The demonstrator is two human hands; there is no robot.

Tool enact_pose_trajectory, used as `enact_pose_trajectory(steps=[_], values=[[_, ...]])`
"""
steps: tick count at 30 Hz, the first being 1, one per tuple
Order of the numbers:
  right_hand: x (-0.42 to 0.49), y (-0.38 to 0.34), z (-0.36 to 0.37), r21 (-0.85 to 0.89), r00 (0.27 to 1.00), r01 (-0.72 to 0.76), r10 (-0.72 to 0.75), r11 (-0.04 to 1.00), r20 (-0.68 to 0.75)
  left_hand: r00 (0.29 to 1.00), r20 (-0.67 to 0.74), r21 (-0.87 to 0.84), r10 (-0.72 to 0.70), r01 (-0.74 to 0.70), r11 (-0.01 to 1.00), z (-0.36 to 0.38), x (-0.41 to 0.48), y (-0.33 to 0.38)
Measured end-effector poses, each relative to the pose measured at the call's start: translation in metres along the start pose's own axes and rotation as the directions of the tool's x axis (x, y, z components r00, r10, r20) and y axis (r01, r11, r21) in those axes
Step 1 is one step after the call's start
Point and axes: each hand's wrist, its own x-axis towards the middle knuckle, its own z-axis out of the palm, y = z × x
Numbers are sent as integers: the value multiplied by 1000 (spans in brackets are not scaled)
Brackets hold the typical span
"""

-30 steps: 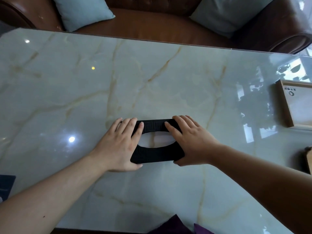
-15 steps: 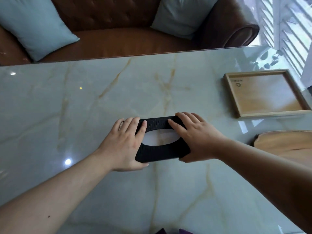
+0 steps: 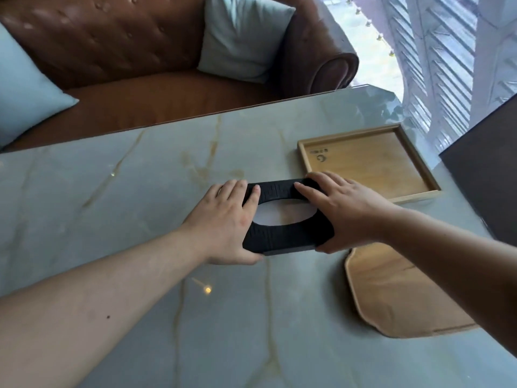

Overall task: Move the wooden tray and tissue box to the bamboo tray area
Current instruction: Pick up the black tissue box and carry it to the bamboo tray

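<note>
A black tissue box with an oval opening on top is held at both ends. My left hand grips its left end and my right hand grips its right end. The box is over the marble table, and I cannot tell whether it touches the surface. Just beyond the right hand lies a square bamboo tray with a raised rim. Nearer me on the right lies a rounded wooden tray, partly hidden by my right forearm.
A brown leather sofa with light blue cushions stands behind the table's far edge. A dark panel rises at the right edge. Shuttered windows are beyond the table's far right corner.
The box, held in both hands, has moved right across the table toward the two trays. My view has swung right, bringing the bamboo tray and wooden tray fully into sight.
</note>
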Motion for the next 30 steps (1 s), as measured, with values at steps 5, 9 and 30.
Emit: enact_pose_trajectory(steps=[5,9,30], values=[[-3,64,-7,-10,1000,-26,26,1000,-2,999,-20,24,38,-37,999,-23,61,20],[0,111,-8,-31,999,-47,48,998,20,998,-28,19,52,-52,998,-34,107,39],[4,214,18,-6,993,-85,86,996,76,1000,15,-158,-3,6,987,-20,215,104]])
